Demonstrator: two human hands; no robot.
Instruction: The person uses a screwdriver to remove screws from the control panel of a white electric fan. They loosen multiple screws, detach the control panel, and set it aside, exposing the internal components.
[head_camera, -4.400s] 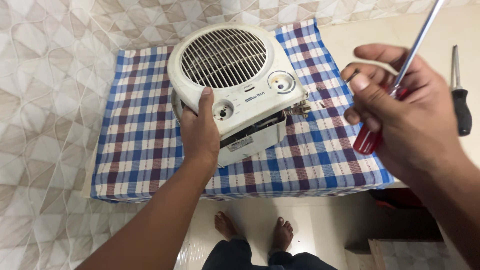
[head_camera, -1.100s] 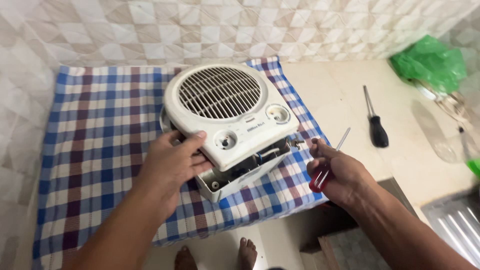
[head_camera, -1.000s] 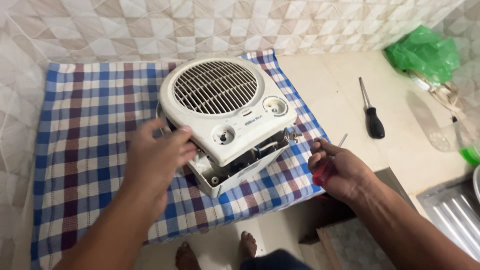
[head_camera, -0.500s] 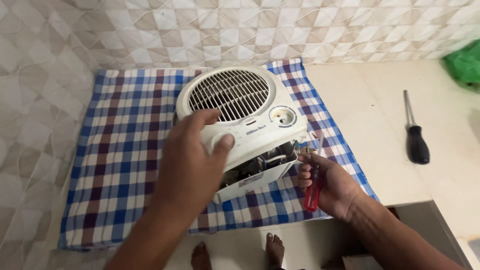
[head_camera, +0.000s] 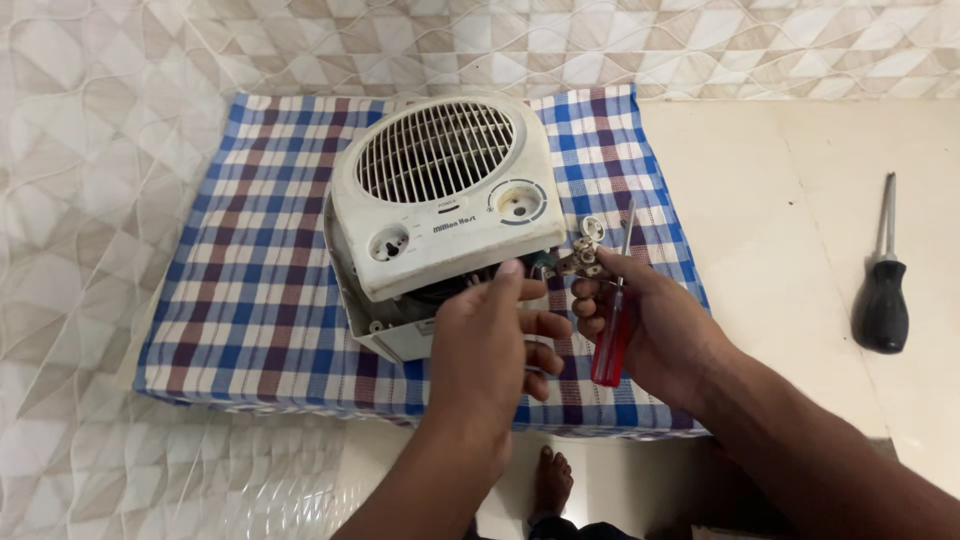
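Observation:
A white fan heater (head_camera: 440, 205) with a round front grille lies on a blue, red and white checked cloth (head_camera: 250, 280). Its front cover is lifted off the rear shell, and wires show in the gap. My left hand (head_camera: 495, 345) rests at the lower front of the heater, its fingers at the gap near a small metal switch part (head_camera: 578, 260) that hangs out on wires. My right hand (head_camera: 645, 320) grips a red-handled screwdriver (head_camera: 612, 340) with the shaft pointing up, and its fingertips touch that metal part.
A black-handled screwdriver (head_camera: 885, 295) lies on the cream counter (head_camera: 780, 220) to the right. Patterned tiles cover the wall behind and the left side. A bare foot (head_camera: 550, 480) shows on the floor below the counter edge.
My left hand came off the top of the heater cover and moved down to the front gap. My right hand moved in with the screwdriver and reached the dangling metal part.

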